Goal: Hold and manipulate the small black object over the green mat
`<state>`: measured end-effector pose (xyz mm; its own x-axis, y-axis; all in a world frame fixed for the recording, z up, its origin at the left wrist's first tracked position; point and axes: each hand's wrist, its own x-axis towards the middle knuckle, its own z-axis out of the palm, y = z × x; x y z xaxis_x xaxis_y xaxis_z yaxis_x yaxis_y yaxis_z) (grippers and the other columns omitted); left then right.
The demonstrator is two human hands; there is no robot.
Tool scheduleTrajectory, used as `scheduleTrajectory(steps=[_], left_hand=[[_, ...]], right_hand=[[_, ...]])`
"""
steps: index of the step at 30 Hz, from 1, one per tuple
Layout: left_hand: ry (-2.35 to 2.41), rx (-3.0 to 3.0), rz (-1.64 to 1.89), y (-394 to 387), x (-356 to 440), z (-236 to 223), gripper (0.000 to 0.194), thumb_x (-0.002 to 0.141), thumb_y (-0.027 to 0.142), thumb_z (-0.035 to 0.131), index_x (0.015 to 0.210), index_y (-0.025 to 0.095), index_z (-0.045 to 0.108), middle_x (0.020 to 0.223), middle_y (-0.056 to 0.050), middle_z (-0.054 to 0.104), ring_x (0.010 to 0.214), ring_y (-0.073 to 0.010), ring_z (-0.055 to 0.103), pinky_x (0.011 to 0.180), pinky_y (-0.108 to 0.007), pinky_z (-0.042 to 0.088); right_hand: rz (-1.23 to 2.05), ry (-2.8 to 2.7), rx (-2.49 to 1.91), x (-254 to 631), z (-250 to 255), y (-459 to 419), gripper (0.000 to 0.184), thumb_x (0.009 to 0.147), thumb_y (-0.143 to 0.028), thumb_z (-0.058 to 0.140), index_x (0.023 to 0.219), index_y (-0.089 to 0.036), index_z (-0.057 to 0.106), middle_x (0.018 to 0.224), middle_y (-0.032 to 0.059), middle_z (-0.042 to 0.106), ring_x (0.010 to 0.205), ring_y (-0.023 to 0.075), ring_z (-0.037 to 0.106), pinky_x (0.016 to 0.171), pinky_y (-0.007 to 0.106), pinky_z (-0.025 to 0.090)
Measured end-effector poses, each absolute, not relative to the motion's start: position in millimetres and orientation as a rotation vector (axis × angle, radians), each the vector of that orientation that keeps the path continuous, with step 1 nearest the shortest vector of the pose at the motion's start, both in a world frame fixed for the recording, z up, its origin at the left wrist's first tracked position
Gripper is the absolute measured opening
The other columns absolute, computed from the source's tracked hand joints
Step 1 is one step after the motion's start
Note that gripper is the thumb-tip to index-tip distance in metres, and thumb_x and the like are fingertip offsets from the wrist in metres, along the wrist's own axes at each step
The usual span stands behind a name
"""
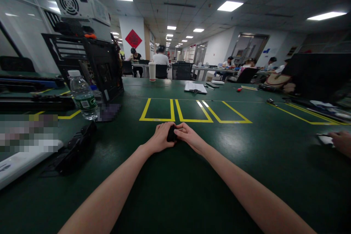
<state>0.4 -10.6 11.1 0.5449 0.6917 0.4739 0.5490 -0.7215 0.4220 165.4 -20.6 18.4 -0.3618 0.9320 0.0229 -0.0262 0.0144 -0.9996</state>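
Observation:
Just below the yellow tape frames, both hands meet around a small black object whose kind I cannot make out. My left hand is closed over its left side, with the fingers wrapped on top. From the right, my right hand presses thumb and fingers against it in a pinch. Much of the object is hidden by the fingers. Under the hands is the green tabletop, and the object is on it or close above it.
Left stand a water bottle, an open black computer case and dark sunglasses-like gear. Farther back are a white cup and a clipboard with paper. Another person's hand rests at the right edge.

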Motion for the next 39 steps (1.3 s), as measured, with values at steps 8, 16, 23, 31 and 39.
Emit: scheduleTrajectory(steps=[8, 16, 23, 31, 39], left_hand=[[1.041, 2.555, 0.933, -10, 0, 11, 0.057, 0.063, 0.022, 0.063, 0.112, 0.022, 0.033, 0.108, -0.006, 0.048, 0.102, -0.0232, 0.045, 0.091, -0.041, 0.028], [1.057, 2.549, 0.945, -9, 1, 9, 0.058, 0.061, 0.021, 0.063, 0.111, 0.022, 0.034, 0.107, -0.006, 0.048, 0.102, -0.0241, 0.045, 0.09, -0.042, 0.028], [1.05, 2.558, 0.946, -9, 1, 10, 0.056, 0.062, 0.023, 0.064, 0.11, 0.022, 0.034, 0.107, -0.005, 0.048, 0.102, -0.0237, 0.045, 0.09, -0.041, 0.029], [1.047, 2.572, 0.945, -8, 1, 8, 0.057, 0.063, 0.023, 0.063, 0.111, 0.021, 0.034, 0.106, -0.006, 0.048, 0.1, -0.0231, 0.045, 0.089, -0.04, 0.03], [1.037, 2.576, 0.944, -9, 0, 9, 0.057, 0.063, 0.023, 0.063, 0.111, 0.022, 0.034, 0.106, -0.005, 0.048, 0.1, -0.0224, 0.045, 0.089, -0.039, 0.03]], right_hand=[[1.464, -1.442, -1.035, 166, 11, -14, 0.031, 0.067, -0.036, 0.061, 0.091, -0.019, 0.052, 0.096, 0.0048, 0.055, 0.091, 0.0175, 0.052, 0.082, 0.036, 0.04], [1.49, -1.455, -0.976, 166, 19, -19, 0.03, 0.062, -0.028, 0.067, 0.087, -0.02, 0.051, 0.087, 0.0008, 0.057, 0.086, 0.0164, 0.053, 0.078, 0.034, 0.041], [1.473, -1.415, -0.99, 163, 15, -16, 0.027, 0.067, -0.037, 0.061, 0.086, -0.02, 0.052, 0.085, 0.0014, 0.057, 0.084, 0.0148, 0.053, 0.078, 0.032, 0.041], [1.5, -1.449, -0.972, 168, 18, -18, 0.032, 0.061, -0.027, 0.067, 0.088, -0.019, 0.052, 0.091, 0.0025, 0.057, 0.089, 0.0174, 0.053, 0.081, 0.035, 0.04], [1.458, -1.428, -0.998, 163, 14, -19, 0.027, 0.069, -0.038, 0.059, 0.088, -0.02, 0.05, 0.085, 0.0017, 0.057, 0.084, 0.016, 0.053, 0.078, 0.034, 0.04]])
